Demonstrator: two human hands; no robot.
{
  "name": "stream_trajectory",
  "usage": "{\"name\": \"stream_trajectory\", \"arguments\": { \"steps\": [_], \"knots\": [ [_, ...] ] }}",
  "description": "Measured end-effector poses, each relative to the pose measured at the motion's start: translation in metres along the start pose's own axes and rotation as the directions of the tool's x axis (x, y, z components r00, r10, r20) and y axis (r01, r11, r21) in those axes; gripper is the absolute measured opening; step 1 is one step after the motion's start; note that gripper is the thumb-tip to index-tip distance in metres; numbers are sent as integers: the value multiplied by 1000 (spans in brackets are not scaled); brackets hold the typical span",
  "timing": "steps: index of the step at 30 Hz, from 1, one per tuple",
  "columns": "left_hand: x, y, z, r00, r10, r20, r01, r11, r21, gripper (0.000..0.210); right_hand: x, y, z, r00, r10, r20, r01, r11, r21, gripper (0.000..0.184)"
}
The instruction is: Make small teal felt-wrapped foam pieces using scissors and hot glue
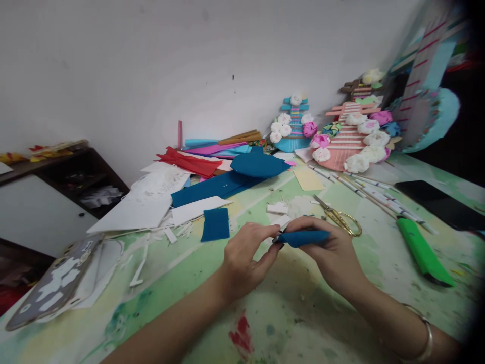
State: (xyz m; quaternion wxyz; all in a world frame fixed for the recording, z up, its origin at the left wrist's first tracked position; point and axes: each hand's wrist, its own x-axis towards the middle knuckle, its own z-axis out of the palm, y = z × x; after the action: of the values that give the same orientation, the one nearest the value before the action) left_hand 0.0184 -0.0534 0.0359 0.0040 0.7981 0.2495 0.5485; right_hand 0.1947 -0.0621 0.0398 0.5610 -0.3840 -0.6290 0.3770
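Between my two hands, above the table, is a small piece of blue crepe paper (pixel 306 238), seen nearly edge-on. My left hand (pixel 248 255) pinches its left end between thumb and fingertips. Around its right part my right hand (pixel 329 247) is closed, thumb in front and fingers behind. A flat blue paper rectangle (pixel 215 224) lies to the left of my left hand. Gold-handled scissors (pixel 337 215) rest just beyond my right hand, blades pointing away to the left. Small white foam scraps (pixel 278 209) lie beyond my fingers.
Larger blue paper (pixel 227 184), red crepe paper (pixel 191 163) and white sheets (pixel 144 202) fill the back left. Flower-decorated instrument models (pixel 291 126) stand against the wall. Pens (pixel 394 202), a black phone (pixel 441 202) and a green case (pixel 424 253) lie right; a grey phone case (pixel 53 293) lies left.
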Motion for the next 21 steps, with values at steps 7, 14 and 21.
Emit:
{"name": "stream_trajectory", "arguments": {
  "steps": [7,14,21],
  "knots": [
    [-1,1,1,999,-48,19,48,999,-3,33,-1,9,6,978,205,35,-206,926,318,9],
    [0,2,1,1000,-16,1,16,1000,-27,37,0,6,12,958,281,52,-277,869,410,13],
    [0,5,-2,977,-208,40,211,957,-198,35,-1,5,15,961,266,74,-263,801,538,12]
  ]
}}
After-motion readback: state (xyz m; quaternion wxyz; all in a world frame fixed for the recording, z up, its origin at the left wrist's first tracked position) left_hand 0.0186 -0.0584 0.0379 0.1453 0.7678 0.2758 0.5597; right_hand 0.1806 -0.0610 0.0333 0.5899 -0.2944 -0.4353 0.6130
